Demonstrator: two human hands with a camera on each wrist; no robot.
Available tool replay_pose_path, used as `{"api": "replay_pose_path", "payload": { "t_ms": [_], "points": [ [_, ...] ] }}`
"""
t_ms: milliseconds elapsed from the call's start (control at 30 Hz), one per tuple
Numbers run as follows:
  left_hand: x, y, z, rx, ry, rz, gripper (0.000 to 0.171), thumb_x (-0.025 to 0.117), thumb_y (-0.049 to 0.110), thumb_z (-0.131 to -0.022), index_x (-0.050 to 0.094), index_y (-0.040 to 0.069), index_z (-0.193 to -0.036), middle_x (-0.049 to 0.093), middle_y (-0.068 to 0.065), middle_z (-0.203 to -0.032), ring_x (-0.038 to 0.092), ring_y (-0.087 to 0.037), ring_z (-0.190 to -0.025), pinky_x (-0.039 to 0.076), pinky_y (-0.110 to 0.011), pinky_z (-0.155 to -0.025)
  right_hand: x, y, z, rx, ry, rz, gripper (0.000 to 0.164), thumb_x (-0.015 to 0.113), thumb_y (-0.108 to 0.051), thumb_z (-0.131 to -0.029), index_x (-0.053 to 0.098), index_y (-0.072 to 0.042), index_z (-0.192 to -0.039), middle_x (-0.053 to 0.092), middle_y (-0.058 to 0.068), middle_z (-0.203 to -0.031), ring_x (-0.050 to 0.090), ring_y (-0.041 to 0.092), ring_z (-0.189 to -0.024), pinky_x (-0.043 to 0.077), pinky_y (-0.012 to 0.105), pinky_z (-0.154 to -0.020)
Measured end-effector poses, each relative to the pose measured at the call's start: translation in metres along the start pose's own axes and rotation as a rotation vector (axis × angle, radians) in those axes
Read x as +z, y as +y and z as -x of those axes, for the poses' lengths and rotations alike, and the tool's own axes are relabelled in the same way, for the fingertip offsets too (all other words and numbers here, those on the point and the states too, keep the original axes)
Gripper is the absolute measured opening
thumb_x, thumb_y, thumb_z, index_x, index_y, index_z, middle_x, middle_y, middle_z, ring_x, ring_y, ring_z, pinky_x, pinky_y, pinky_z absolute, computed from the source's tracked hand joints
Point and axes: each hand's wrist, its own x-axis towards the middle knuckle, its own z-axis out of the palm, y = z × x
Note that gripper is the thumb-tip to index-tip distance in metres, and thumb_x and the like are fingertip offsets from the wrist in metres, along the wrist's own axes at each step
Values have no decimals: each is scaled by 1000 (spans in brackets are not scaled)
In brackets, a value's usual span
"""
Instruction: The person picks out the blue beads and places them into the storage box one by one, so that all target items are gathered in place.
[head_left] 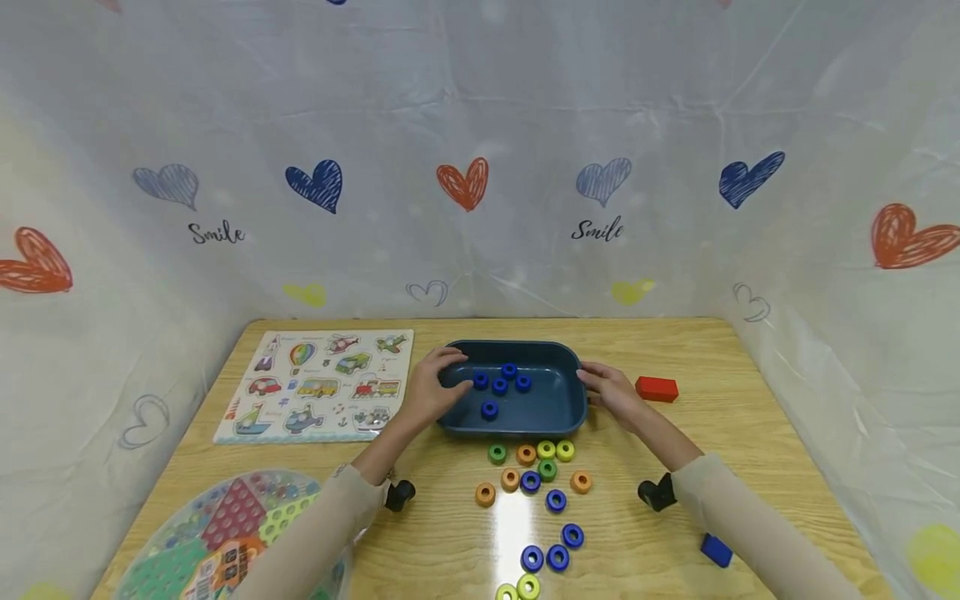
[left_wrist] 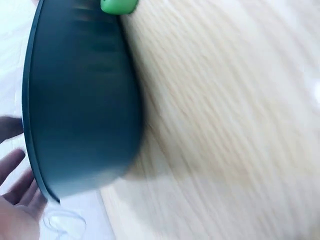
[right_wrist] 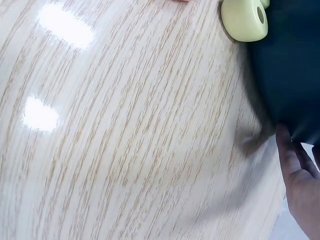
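Dark teal tray [head_left: 555, 404] sits upright in the middle of the wooden table [head_left: 637, 467], long side facing the person, five blue rings [head_left: 489, 415] inside it. Left hand [head_left: 431, 387] at the tray's left end: thumb and fingers spread well apart, thumb above the inside, near one blue ring but with no hold on it. Right hand [head_left: 611, 390] at the right end: fingertips over the rim, a digit against the outer wall (right wrist view agrees on the wall contact), which reads as a light pinch on the tray.

Step in hand, as judged: steadying or positioning the tray by its two ends. Next move, if the tray is to be shifted, calls for the left hand to close on its rim and for both ends to be kept level, since the rings could slide. Clearance note: green ring [head_left: 497, 454] and yellow ring [head_left: 565, 451] lie just beside the near wall, so a pull toward the person might push them.
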Motion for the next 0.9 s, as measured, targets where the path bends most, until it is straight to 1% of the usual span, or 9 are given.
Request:
{"api": "replay_pose_path", "payload": {
  "t_ms": [100,267,333,467,600,667,733,800,900],
  "points": [
    [-6,-5,5,-47,78,-33,41,70,2,-79,60,-2,-119,54,-15,-123,48,-29,-116,40,-43,-95,-1,-1,0,1,11,6,48,46,-21,-99,35,4,-139,39,23,-137,42,35,-122,44,42,-92],
    [-11,-12,14,-308,47,72,41,61,5,-88,53,-2,-127,54,-17,-123,55,-29,-109,47,-36,-88,-1,-2,5,-82,17,115,48,45,-21,-99,36,7,-137,40,26,-134,46,38,-118,45,43,-90],
    [-11,-15,17,-384,22,125,38,60,8,-90,54,-3,-125,56,-18,-121,58,-29,-105,50,-36,-84,1,-2,9,-181,49,263,48,44,-23,-100,37,7,-136,42,27,-133,46,39,-116,44,46,-90],
    [-12,-17,19,-424,18,195,34,59,11,-91,57,-3,-122,58,-19,-117,60,-30,-102,51,-36,-80,8,-8,22,-448,231,538,45,47,-24,-98,43,4,-133,47,23,-129,47,38,-114,46,49,-86],
    [-11,-19,20,-436,29,227,34,60,11,-91,57,-4,-122,58,-20,-117,59,-31,-103,51,-35,-80,23,-18,39,-738,331,590,35,58,-11,-92,53,0,-124,58,13,-110,56,26,-96,51,38,-73],
    [-11,-20,21,-448,35,232,35,60,11,-91,57,-4,-121,58,-20,-117,59,-30,-103,51,-35,-80,34,-20,50,-851,272,559,30,62,-3,-87,58,-1,-117,61,8,-97,58,19,-84,52,32,-64],
    [-11,-20,21,-463,41,235,35,60,13,-91,57,-3,-121,58,-19,-117,59,-30,-103,51,-35,-80,46,-20,62,-910,145,521,27,63,2,-85,62,-2,-111,63,6,-89,59,15,-76,51,29,-58],
    [-11,-20,22,-475,47,240,34,60,13,-91,58,-3,-121,58,-19,-117,59,-29,-104,51,-35,-80,58,-17,73,-897,-5,489,23,64,0,-85,64,-5,-107,64,5,-87,59,13,-74,51,27,-56],
    [-12,-20,22,-480,51,242,34,60,14,-91,58,-3,-121,58,-18,-117,58,-30,-104,51,-36,-80,71,-10,86,-775,-213,487,16,64,-8,-88,66,-7,-103,65,4,-88,59,11,-75,51,26,-57]
  ]
}}
